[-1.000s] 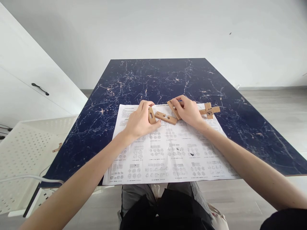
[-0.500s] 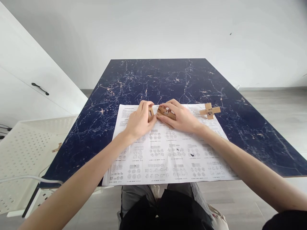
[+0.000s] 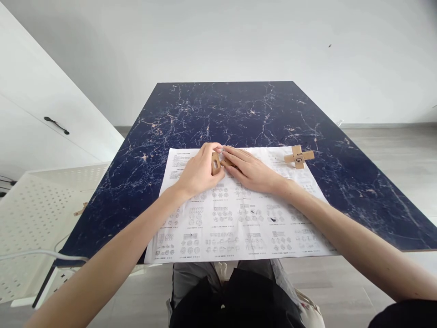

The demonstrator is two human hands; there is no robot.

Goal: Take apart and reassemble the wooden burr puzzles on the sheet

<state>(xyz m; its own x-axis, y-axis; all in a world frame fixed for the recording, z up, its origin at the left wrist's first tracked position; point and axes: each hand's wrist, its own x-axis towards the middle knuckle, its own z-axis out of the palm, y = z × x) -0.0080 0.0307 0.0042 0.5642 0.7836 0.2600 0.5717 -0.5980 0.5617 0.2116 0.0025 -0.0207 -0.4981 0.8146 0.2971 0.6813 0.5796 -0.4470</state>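
Observation:
My left hand (image 3: 200,169) is closed on a wooden puzzle piece (image 3: 216,165) with an oval slot through it, fingers at its far side and thumb at its near side. My right hand (image 3: 254,172) meets it from the right, its long fingers laid over the top and its thumb below. Between that thumb and those fingers shows a brown wooden piece (image 3: 228,162), mostly hidden. Both hands rest above a printed sheet (image 3: 221,228). Whether the two pieces interlock cannot be seen.
A wooden cross-shaped puzzle marked "G" (image 3: 299,157) stands at the sheet's far right corner. The sheet lies on a dark blue marbled table (image 3: 221,114). Left of the table is a white perforated surface (image 3: 44,209) with a small wooden item (image 3: 80,209) and a white cable (image 3: 44,253).
My right fingers have stretched out and flattened over the wooden piece, covering its marked face. The slotted piece in my left hand has turned a little and shows more of its face.

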